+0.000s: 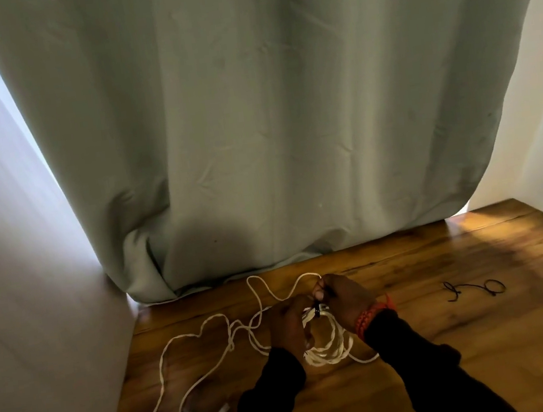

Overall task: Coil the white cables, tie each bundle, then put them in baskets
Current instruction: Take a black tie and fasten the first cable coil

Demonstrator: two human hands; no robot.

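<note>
One grey-green curtain (269,119) hangs at the far side, its hem on the one wooden table (487,333) in front of you. One loose white cable (193,358) sprawls over the table's left half, both plug ends near the near-left edge. One coiled bundle (326,347) sits at centre between your two hands. Your left hand (287,324) grips the coil's left side; your right hand (344,296) pinches a dark tie (317,311) at the coil's far edge. One spare dark tie (474,289) lies well apart to the right.
</note>
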